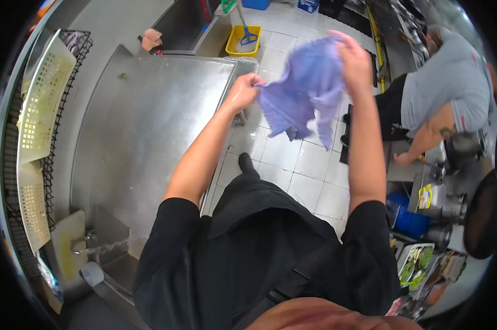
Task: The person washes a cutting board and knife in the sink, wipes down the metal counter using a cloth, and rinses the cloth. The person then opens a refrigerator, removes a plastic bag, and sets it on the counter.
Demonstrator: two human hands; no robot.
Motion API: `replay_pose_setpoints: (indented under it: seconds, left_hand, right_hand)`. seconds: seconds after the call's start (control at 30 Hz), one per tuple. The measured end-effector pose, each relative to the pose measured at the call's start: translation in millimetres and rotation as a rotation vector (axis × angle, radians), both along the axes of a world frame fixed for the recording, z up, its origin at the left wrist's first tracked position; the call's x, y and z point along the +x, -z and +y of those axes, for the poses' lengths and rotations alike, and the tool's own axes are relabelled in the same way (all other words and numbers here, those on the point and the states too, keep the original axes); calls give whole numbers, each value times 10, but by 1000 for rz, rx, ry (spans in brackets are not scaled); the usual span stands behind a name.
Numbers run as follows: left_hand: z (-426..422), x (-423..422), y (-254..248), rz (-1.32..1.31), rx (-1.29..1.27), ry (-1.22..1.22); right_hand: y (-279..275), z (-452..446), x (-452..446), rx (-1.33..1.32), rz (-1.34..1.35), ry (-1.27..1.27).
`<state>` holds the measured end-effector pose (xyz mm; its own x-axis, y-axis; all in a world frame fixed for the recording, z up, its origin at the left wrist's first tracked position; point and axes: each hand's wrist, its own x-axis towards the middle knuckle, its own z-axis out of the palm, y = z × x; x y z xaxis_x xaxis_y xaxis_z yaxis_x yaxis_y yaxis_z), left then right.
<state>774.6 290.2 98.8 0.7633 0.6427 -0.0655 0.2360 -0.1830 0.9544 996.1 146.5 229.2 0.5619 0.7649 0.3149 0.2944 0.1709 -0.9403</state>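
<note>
A purple cloth (pixel 303 82) hangs spread in the air between my two hands, over the tiled floor. My left hand (pixel 244 92) pinches its left corner, near the right end of the steel counter (pixel 160 110). Higher up, my right hand (pixel 354 61) is closed on the cloth's upper right part and looks blurred. The lower edge of the cloth dangles in loose folds. Water runs from a tap (pixel 81 250) into the steel sink (pixel 119 225) at the lower left.
A co-worker in a grey shirt (pixel 451 82) bends over the right-hand counter. A yellow bucket (pixel 244 41) with a mop stands beyond the steel counter. Plastic baskets (pixel 42 110) sit on a wire rack at the left. A tray of vegetables (pixel 416 267) lies lower right.
</note>
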Motion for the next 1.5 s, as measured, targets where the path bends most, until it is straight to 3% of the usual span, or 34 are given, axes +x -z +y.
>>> replay_pose_setpoints:
  seconds: [0.07, 0.1, 0.2, 0.27, 0.3, 0.33, 0.43, 0.47, 0.5, 0.53, 0.63, 0.67, 0.7, 0.73, 0.77, 0.83, 0.9, 0.97, 1.03, 1.13, 1.2, 1.23, 1.3, 1.37, 1.43, 1.5]
  left_hand:
    - [282, -207, 263, 3, -166, -117]
    - [401, -315, 166, -3, -168, -160]
    - [827, -498, -64, -136, 83, -116]
    - [1149, -712, -513, -374, 57, -159]
    - [1363, -854, -770, -379, 203, -159]
    - [1587, -1008, -957, -436, 71, -114]
    - [1894, -1101, -1122, -455, 537, 78]
    - [1830, -1014, -844, -227, 558, 160]
    - [1643, -843, -392, 2, 572, 242]
    - [1417, -639, 16, 205, 323, 388]
    - [879, 11, 1380, 218, 117, 657]
    - [873, 135, 1536, 212, 112, 661]
    - [870, 256, 1652, 144, 141, 498]
    - [858, 340, 1626, 77, 159, 328]
    - [894, 365, 1609, 73, 137, 315]
    - [1238, 204, 958, 101, -144, 183]
    - [1549, -36, 434, 13, -165, 205]
    - [1808, -281, -85, -177, -127, 175]
    - [1977, -540, -616, -130, -131, 54]
    - [2082, -742, -762, -283, 61, -5]
    - [1997, -759, -665, -576, -568, -267]
    - [1993, -725, -605, -579, -564, -286]
    - [2043, -684, -454, -723, -570, -395]
    - [2061, -711, -304, -588, -486, -366]
    - [1944, -599, -228, 144, 265, -219]
    - [1719, -443, 27, 748, 252, -90]
  right_hand:
    - [-156, -128, 278, 30, -144, -10]
    - [-259, -204, 358, -57, -115, -38]
    - [-512, -323, 653, -160, -220, -29]
    - [-655, -411, 917, -178, -245, -55]
    - [-764, -391, 840, -117, -242, 20]
    - [-820, -471, 1064, -88, -211, -24]
    - [-1103, -683, 1322, 101, -96, 27]
    - [-1161, -845, 1563, 129, -57, -86]
    - [-1233, -824, 1471, 191, -63, -28]
    - [-1339, -709, 1363, 189, -127, 13]
    - [-1393, -247, 1067, 92, -266, 71]
    - [-1388, -94, 1071, 5, -343, 87]
    - [-1314, 10, 1143, -61, -250, -39]
    - [-1249, 163, 1113, -91, -310, -43]
    - [-1185, 311, 1084, -125, -365, -57]
    - [-1102, 419, 1277, -180, -366, -87]
    - [-1095, 379, 1655, -140, -350, -76]
    - [-1168, 320, 2073, -45, -178, -150]
    - [-1288, 322, 2357, 85, -23, -200]
    - [-1348, 505, 2625, 124, 65, -346]
    - [-1246, 734, 2971, 96, 44, -251]
    - [-1195, 845, 3110, 68, 19, -134]
    - [-1092, 1158, 3231, 41, 65, -203]
    - [-989, 1524, 3237, -23, -108, -230]
    - [-837, 1846, 3021, -98, -195, -233]
    - [-736, 2061, 2842, -179, -286, -381]
